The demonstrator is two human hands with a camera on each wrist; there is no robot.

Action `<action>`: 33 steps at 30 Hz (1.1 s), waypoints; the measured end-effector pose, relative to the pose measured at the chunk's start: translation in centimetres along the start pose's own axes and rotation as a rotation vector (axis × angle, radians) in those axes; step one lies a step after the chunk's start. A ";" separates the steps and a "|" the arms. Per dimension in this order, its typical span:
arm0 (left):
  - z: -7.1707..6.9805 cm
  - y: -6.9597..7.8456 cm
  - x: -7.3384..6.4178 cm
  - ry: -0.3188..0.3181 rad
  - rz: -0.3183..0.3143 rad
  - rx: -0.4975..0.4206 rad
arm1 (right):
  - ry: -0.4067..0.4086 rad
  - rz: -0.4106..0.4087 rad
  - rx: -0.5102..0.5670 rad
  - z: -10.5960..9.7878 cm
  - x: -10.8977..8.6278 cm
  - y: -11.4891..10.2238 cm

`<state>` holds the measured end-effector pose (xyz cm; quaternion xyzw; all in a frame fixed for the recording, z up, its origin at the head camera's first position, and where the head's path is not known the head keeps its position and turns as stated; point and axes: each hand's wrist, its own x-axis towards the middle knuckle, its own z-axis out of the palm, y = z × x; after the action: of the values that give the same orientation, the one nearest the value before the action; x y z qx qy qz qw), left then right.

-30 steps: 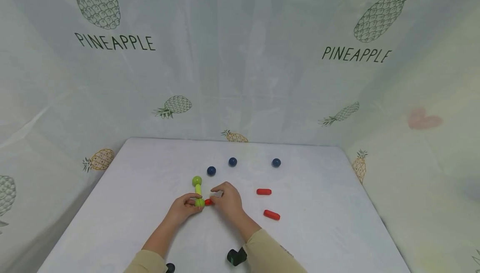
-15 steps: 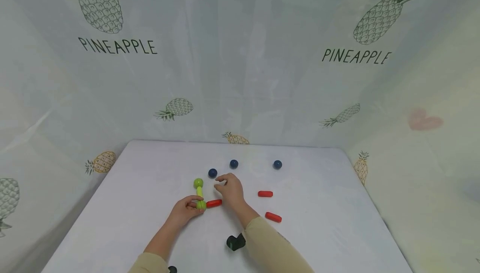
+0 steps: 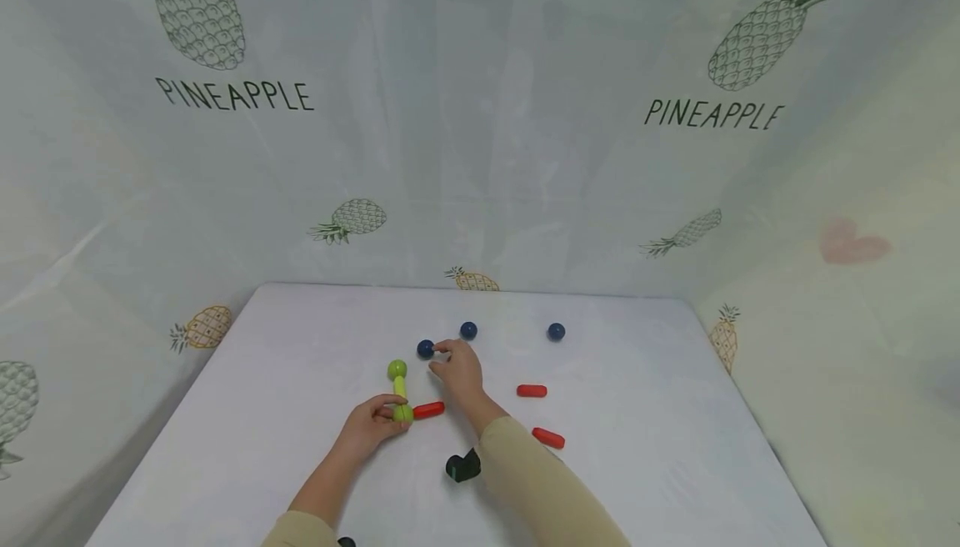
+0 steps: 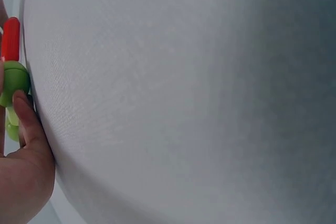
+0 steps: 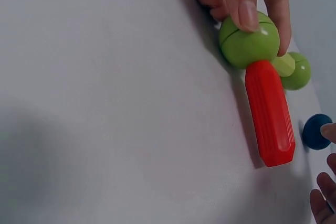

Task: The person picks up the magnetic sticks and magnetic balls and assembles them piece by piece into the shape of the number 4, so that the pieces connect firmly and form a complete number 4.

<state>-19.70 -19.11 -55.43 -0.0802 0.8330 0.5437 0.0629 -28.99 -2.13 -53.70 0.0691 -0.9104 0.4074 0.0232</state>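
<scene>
My left hand (image 3: 369, 425) grips a green ball (image 3: 403, 415) between thumb and fingers. A yellow-green rod (image 3: 399, 385) joins that ball to another green ball (image 3: 397, 369) farther back. From the gripped ball a red rod (image 5: 269, 114) sticks out to the right, its other end bare. Thumb and fingers also show around the green ball (image 4: 16, 82) in the left wrist view. My right hand (image 3: 461, 372) reaches past the red rod to a blue ball (image 3: 426, 349). One fingertip is right at this ball (image 5: 315, 132), while the thumb and other fingers stand apart from it.
Two more blue balls, one near (image 3: 468, 330) and one farther right (image 3: 556, 332), lie toward the back edge. Right of my right hand lie two loose red rods, one behind (image 3: 532, 391) the other (image 3: 548, 439). A dark wrist device (image 3: 463, 467) shows beside my right forearm.
My right hand has let go of the red rod, which stays attached to the green ball, and has moved back to the nearest blue ball. My left hand keeps its grip.
</scene>
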 end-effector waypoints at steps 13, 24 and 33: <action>0.0 -0.2 -0.1 -0.002 0.023 -0.001 | -0.067 -0.031 -0.087 1.4 1.3 -0.7; 0.2 0.2 -0.3 0.026 0.004 0.020 | -0.082 -0.037 -0.107 1.5 1.5 -0.9; 0.1 0.0 0.0 0.034 0.008 0.021 | -0.085 0.015 -0.042 2.0 1.4 -0.1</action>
<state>-19.68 -19.05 -55.42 -0.0856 0.8401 0.5336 0.0474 -30.37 -3.84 -54.76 0.0789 -0.9194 0.3849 -0.0170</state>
